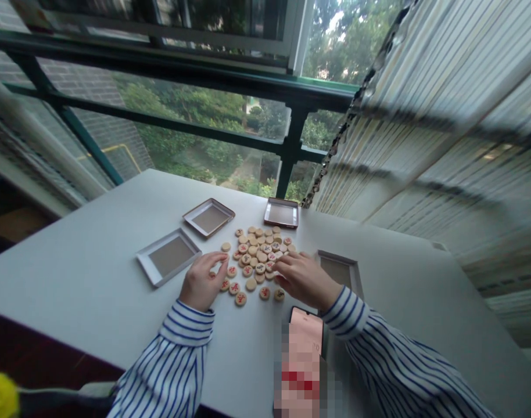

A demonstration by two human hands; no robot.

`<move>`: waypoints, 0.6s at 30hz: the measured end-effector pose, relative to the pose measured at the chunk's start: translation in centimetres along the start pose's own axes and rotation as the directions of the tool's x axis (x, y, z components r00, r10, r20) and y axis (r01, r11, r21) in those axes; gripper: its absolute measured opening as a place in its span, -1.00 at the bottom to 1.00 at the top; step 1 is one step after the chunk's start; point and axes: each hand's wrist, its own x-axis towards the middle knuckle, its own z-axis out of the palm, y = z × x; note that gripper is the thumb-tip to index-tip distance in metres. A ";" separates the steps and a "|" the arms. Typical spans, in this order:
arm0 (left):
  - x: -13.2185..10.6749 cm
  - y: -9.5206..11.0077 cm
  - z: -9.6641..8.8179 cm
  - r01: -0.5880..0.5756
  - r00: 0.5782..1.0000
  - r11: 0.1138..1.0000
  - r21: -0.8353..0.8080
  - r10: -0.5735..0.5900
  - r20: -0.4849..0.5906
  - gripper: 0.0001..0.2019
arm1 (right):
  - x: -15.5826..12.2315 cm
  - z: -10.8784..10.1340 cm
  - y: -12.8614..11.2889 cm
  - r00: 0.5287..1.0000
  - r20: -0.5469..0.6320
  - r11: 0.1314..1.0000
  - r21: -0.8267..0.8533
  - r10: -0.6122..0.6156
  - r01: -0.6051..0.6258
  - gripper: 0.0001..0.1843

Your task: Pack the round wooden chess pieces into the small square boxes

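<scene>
A cluster of round wooden Chinese chess pieces (253, 251) lies on the white table, some bearing red or black characters, others showing plain faces. At its left edge is my left hand (202, 281), thumb and forefinger pinched together; whatever lies between them is too small to make out. A piece (212, 274) peeks out beside its fingers. Over the right side of the cluster reaches my right hand (307, 280), palm down. Its fingers are bent at the pieces, thumb apart from them, with no piece plainly held. Near the front lie a red-marked piece (240, 299) and a black-marked piece (279, 294).
Four-sided shallow trays stand around the pieces: a left tray (151, 273), a back-left tray (232, 213), a back-right tray (281, 225) and a right tray (357, 280), partly behind my right hand. A phone (307, 331) lies in front. Windows and blinds (422, 145) border the table (95, 249).
</scene>
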 end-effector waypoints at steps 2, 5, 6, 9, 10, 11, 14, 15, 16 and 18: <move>-0.3 -0.6 0.2 -0.044 0.999 0.999 0.006 0.044 0.014 -0.82 | 1.0 0.5 -0.3 1.000 -0.004 0.999 -0.029 -0.029 0.028 -0.82; -0.7 -1.3 0.4 -0.092 0.995 0.996 0.013 0.091 0.040 -0.81 | 2.1 1.2 -0.6 0.998 0.002 0.996 -0.066 -0.061 0.061 -0.78; -0.8 -1.4 0.4 -0.101 0.994 0.995 0.014 0.100 0.036 -0.81 | 2.4 1.4 -0.7 0.997 0.004 0.995 -0.071 -0.071 0.071 -0.79; -0.7 -1.3 0.4 -0.120 0.992 0.993 0.015 0.119 0.028 -0.82 | 2.9 1.7 -0.8 0.995 0.001 0.993 -0.064 -0.101 0.101 -0.83; -0.4 -1.1 0.4 -0.131 0.991 0.991 0.016 0.131 0.038 -0.83 | 3.0 1.8 -0.9 0.994 0.001 0.992 -0.059 -0.108 0.108 -0.84; -0.2 -0.8 0.5 -0.151 0.987 0.988 0.020 0.150 0.059 -0.83 | 3.1 1.9 -0.9 0.994 0.003 0.992 -0.056 -0.112 0.112 -0.85; 0.9 0.1 0.9 -0.190 0.969 0.980 0.062 0.177 0.171 -0.81 | 3.3 2.2 -0.9 0.993 0.014 0.992 -0.054 -0.114 0.114 -0.83; 1.3 0.3 1.2 -0.198 0.962 0.977 0.084 0.177 0.207 -0.81 | 3.3 2.3 -0.8 0.994 0.016 0.992 -0.055 -0.112 0.113 -0.83; 1.5 0.4 1.4 -0.209 0.954 0.972 0.106 0.179 0.240 -0.81 | 3.3 2.4 -0.8 0.993 0.017 0.992 -0.055 -0.113 0.114 -0.83; 1.9 0.5 1.9 -0.232 0.938 0.962 0.143 0.183 0.293 -0.80 | 3.4 2.5 -0.7 0.992 0.019 0.991 -0.056 -0.121 0.122 -0.84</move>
